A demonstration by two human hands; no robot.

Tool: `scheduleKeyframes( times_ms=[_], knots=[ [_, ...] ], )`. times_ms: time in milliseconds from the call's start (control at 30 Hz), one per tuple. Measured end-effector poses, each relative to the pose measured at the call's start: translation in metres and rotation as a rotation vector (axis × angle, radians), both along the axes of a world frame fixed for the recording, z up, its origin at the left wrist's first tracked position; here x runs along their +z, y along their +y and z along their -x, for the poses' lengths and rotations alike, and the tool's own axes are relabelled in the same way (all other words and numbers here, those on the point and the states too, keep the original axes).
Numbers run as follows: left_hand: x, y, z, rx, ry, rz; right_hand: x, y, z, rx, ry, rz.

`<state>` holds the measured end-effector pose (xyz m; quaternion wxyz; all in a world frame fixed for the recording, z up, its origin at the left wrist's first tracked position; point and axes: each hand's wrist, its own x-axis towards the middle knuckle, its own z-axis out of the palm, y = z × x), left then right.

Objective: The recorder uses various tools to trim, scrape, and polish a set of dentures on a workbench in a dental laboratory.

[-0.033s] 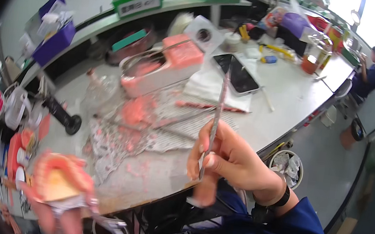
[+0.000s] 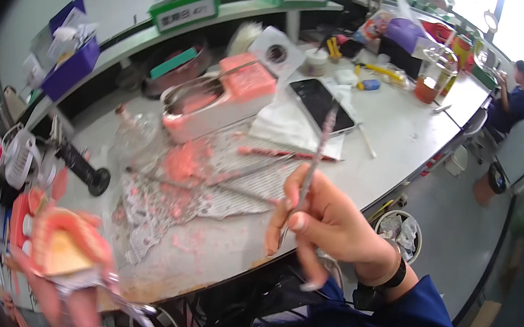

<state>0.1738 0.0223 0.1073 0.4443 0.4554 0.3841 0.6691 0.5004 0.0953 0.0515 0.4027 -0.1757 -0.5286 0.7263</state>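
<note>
At the lower left, my left hand [image 2: 80,315] grips a denture model [image 2: 69,244] with a pink wax arch of teeth around a yellowish palate. A silvery metal frame, blurred, sits at its lower right; my fingers are partly cut off by the picture's edge. My right hand [image 2: 333,226] is closed around a slim metal wax carving tool [image 2: 308,183] in a pen-like hold. Its pink-smeared tip points up and away, above the bench. Beyond it lie a black phone [image 2: 322,105] on white tissue and a pink-stained tool [image 2: 289,156].
Wax-spattered paper [image 2: 223,205] holds pink wax [image 2: 186,163] and metal tools. Behind stands a pink-smeared box [image 2: 215,114]. A black cylindrical stand [image 2: 84,168] is at the left, a jug of reddish liquid [image 2: 433,77] at the far right. A bin [image 2: 400,231] stands on the floor; another person [image 2: 514,101] sits beyond.
My left hand and the denture model have shifted left and slightly down. In my right hand the carving tool tilts further right, and a lower finger has swung outward to the right.
</note>
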Motion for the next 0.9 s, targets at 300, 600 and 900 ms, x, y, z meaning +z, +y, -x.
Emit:
scheduleKeyframes(
  times_ms=[300,600,900],
  knots=[
    [0.076,0.079,0.0,0.175,0.545,0.0,0.025,0.052,-0.062,-0.702,-0.497,-0.861],
    [0.088,0.124,0.022,0.164,0.614,0.08,0.062,0.161,-0.107,-0.747,-0.98,-1.211],
    [0.096,0.123,0.015,0.228,0.684,0.098,0.083,0.29,-0.014,-0.752,-0.81,-1.293]
  ],
)
